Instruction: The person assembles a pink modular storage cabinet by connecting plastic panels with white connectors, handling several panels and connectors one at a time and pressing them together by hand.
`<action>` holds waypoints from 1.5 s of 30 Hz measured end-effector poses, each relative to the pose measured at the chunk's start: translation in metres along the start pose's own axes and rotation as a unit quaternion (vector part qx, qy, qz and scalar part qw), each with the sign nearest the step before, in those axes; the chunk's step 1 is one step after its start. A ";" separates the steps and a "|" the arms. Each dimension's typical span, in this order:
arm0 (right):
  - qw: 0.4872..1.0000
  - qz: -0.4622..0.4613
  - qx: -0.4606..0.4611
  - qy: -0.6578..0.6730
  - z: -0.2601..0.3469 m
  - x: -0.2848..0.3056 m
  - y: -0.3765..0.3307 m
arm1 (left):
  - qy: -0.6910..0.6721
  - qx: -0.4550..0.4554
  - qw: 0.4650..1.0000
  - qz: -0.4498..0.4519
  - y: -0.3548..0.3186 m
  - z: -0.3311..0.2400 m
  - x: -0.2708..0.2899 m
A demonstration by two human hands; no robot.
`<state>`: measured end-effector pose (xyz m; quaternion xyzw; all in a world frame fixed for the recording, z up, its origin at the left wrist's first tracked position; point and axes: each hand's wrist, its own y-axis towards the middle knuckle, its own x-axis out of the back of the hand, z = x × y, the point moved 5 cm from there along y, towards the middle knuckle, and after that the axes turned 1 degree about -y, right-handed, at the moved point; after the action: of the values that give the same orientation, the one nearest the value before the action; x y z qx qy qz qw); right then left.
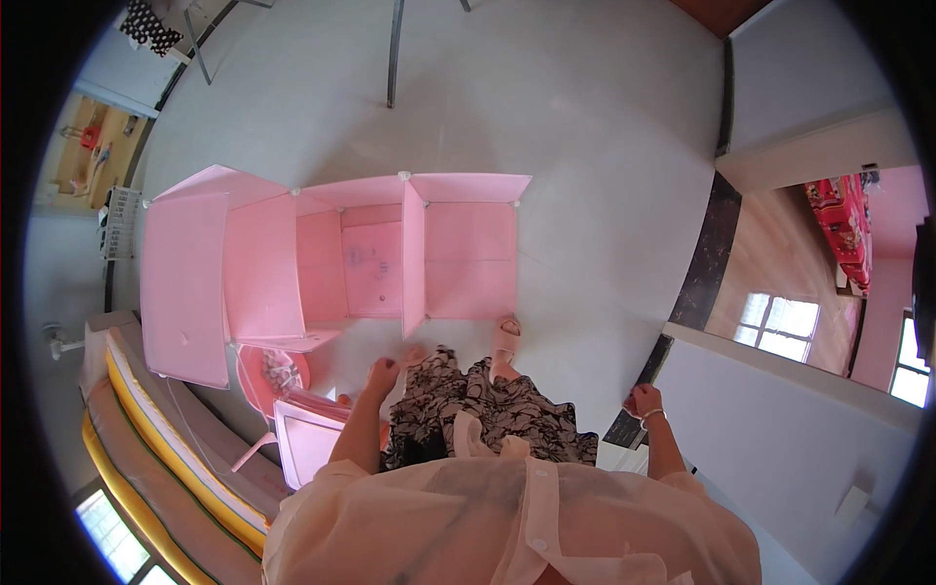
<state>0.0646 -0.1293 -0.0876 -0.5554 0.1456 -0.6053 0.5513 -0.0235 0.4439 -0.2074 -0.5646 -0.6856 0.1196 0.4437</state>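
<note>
In front of me a pink panel cube organizer point(458, 258) lies on the floor, its compartments facing up and held by white corner connectors point(405, 176). My left hand point(383, 373) hangs at my side near the organizer's close edge, fingers curled, with nothing visible in it. Out to the right, away from the organizer, my right hand point(642, 400) is loosely closed; no object shows in it. A band circles that wrist. Pink panels point(307, 439) are stacked beside a round pink basin point(265, 375) holding small pale pieces, left of my left arm.
A grey and yellow cushioned sofa point(166, 429) runs along the left. Metal legs point(394, 58) stand on the far floor. A doorway with a dark threshold point(707, 244) opens at the right onto a room with a red patterned bed point(843, 224). My sandalled foot point(506, 341) is beside the organizer.
</note>
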 end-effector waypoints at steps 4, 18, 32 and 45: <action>0.998 -0.013 -0.056 0.007 -0.034 0.016 -0.006 | 0.007 -0.077 0.997 0.015 0.013 -0.104 0.003; 0.914 0.100 0.216 -0.328 0.196 -0.087 0.040 | 0.099 -0.054 0.993 -0.046 0.125 -0.112 0.035; 0.152 0.126 0.692 -0.694 0.488 -0.749 -0.177 | -0.199 0.234 0.855 -0.419 0.161 0.067 0.231; -0.477 0.405 0.452 -0.636 0.509 -1.305 -0.372 | -0.315 0.654 0.487 -0.485 0.279 0.289 0.544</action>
<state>0.0066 1.3047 -0.2886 -0.1884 0.4684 -0.7993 -0.3259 -0.0344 1.1131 -0.3025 0.3856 -0.6697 0.4692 0.4274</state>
